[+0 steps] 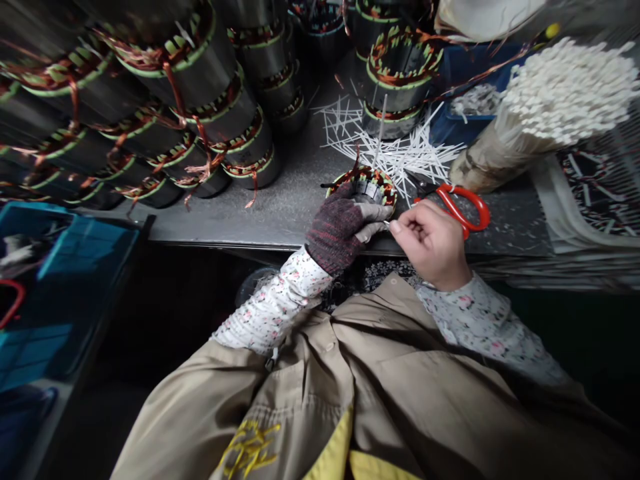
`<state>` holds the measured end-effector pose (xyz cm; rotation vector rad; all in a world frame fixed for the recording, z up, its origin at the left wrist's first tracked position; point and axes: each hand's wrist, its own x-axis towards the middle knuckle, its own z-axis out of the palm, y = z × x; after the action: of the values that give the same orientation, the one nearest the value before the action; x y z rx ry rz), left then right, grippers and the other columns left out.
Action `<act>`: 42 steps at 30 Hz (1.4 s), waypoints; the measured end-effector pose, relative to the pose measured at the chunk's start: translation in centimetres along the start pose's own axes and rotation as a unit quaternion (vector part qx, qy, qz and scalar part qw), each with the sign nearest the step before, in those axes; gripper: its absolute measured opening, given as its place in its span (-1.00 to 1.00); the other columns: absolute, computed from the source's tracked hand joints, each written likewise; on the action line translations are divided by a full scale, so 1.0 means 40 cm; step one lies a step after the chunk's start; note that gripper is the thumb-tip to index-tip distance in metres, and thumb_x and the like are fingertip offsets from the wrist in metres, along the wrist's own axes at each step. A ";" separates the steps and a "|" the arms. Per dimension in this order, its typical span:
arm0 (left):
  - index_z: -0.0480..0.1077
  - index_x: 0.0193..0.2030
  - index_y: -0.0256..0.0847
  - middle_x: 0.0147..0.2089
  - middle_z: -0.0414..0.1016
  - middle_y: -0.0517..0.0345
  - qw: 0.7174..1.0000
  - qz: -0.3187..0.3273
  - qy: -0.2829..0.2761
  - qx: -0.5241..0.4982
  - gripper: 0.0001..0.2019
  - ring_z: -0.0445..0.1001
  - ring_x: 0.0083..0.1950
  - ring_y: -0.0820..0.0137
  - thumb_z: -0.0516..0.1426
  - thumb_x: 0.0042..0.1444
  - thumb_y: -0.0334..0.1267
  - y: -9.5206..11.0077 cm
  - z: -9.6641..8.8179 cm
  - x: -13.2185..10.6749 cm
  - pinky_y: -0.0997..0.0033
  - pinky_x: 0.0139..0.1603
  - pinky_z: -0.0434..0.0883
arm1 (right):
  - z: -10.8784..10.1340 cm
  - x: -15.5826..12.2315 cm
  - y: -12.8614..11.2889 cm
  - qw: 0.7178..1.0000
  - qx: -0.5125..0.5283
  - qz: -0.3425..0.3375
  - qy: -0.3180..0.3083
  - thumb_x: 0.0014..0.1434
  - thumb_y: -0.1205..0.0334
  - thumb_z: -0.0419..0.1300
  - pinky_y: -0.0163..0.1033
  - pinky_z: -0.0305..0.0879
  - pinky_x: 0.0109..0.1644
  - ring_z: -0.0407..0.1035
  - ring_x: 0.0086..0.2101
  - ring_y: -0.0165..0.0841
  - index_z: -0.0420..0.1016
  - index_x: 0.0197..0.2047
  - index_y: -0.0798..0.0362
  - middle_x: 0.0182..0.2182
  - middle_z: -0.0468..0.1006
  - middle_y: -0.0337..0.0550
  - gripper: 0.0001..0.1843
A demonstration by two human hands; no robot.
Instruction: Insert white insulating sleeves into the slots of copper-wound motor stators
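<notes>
A motor stator (371, 190) with copper windings and pale green slot liners sits near the bench's front edge. My left hand (339, 227), in a dark knitted glove with light fingertips, rests over its near side and grips it. Close to the stator's right front, my bare right hand (434, 241) is closed in a pinch. A thin white strand (387, 225) shows at its fingertips, by the gloved fingers. Red-handled scissors (467, 208) lie just beyond the right hand. Loose thin white sleeves (395, 157) are heaped behind the stator.
Stacked stators (245, 143) fill the bench's left side; another stack (403, 73) stands behind the sleeves. At right are a thick bundle of white sleeves (570, 93), a blue bin (443, 123) and a white basket (565, 207). A blue crate (75, 247) sits at lower left.
</notes>
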<state>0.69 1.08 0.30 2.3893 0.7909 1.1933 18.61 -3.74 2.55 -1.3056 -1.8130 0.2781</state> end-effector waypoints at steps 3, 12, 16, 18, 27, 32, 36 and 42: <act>0.53 -0.08 -0.21 -0.12 0.66 0.09 0.998 0.033 0.038 0.024 -0.83 0.62 -0.04 0.31 0.11 0.33 -0.26 0.008 0.004 0.002 0.08 0.25 0.45 | -0.027 0.009 -0.027 0.998 0.031 -0.002 -0.062 0.24 0.23 0.18 -0.25 0.00 -0.47 0.17 -0.56 -0.45 0.33 -0.55 0.06 -0.59 0.33 -0.24 -0.68; 0.43 -0.15 -0.29 -0.02 0.57 -0.13 0.994 0.034 0.083 0.059 -0.76 0.57 0.04 0.26 0.16 0.33 -0.11 0.011 0.002 -0.007 0.19 0.06 0.56 | -0.085 -0.017 -0.054 0.880 0.444 0.127 -0.112 0.30 0.01 0.21 -0.18 0.36 -0.21 0.46 -0.28 -0.30 0.50 -0.42 0.05 -0.28 0.54 -0.10 -0.67; 0.40 -0.29 -0.25 -0.20 0.59 -0.02 0.994 0.038 0.015 0.102 -0.75 0.61 -0.07 0.27 0.15 0.34 -0.12 0.010 -0.008 -0.007 0.08 0.17 0.52 | -0.101 -0.027 -0.059 0.860 0.466 0.191 -0.084 0.28 0.12 0.23 -0.24 0.25 -0.35 0.27 -0.48 -0.38 0.34 -0.53 0.06 -0.58 0.31 -0.22 -0.63; 0.41 -0.30 -0.25 -0.29 0.56 0.00 0.992 0.038 0.001 0.120 -0.74 0.60 -0.13 0.27 0.15 0.33 -0.11 0.013 -0.005 -0.005 0.05 0.23 0.49 | -0.087 0.003 -0.067 0.864 0.465 0.193 -0.016 0.24 0.20 0.23 -0.25 0.22 -0.35 0.19 -0.50 -0.41 0.26 -0.56 0.05 -0.61 0.20 -0.26 -0.63; 0.45 -0.25 -0.20 -0.20 0.59 0.01 0.998 0.027 -0.004 0.065 -0.72 0.56 -0.04 0.21 0.17 0.30 -0.01 0.001 0.006 -0.012 0.01 0.17 0.51 | 0.027 0.097 -0.041 0.979 0.189 0.069 0.032 0.27 -0.11 0.10 -0.11 0.41 -0.17 0.39 -0.29 -0.29 0.21 -0.42 -0.02 -0.29 0.45 -0.06 -0.62; 0.40 0.12 -0.35 0.21 0.47 -0.22 0.992 0.012 -0.016 0.122 -0.51 0.46 0.27 0.14 0.27 0.22 -0.01 0.029 -0.002 -0.012 0.04 0.27 0.45 | -0.127 0.039 0.071 0.933 -0.314 0.084 -0.157 0.11 0.30 0.12 0.07 0.41 0.00 0.46 -0.12 -0.03 0.43 -0.24 0.12 -0.11 0.53 0.20 -0.86; 0.51 -0.05 -0.38 -0.08 0.58 -0.14 0.959 0.021 -0.086 0.270 -0.52 0.55 0.05 0.08 0.32 0.14 0.05 0.050 0.005 0.002 -0.06 0.35 0.35 | -0.155 0.072 0.120 0.842 -0.437 0.136 -0.285 0.05 0.42 0.13 -0.03 0.40 -0.05 0.49 -0.15 -0.06 0.40 0.19 0.25 -0.09 0.56 0.21 -0.41; 0.54 -0.16 -0.33 -0.25 0.55 -0.05 0.947 0.060 -0.147 0.278 -0.51 0.56 -0.07 0.12 0.22 0.20 0.16 0.010 -0.036 0.001 -0.04 0.31 0.39 | -0.158 0.099 0.074 0.820 -0.433 0.204 -0.314 0.20 0.22 0.14 -0.07 0.34 -0.17 0.52 -0.16 0.00 0.22 0.43 0.06 -0.08 0.60 0.13 -0.28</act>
<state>-0.33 0.88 1.40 3.0139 0.9914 0.6760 24.94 -0.91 6.59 -2.4896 -2.2994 0.0977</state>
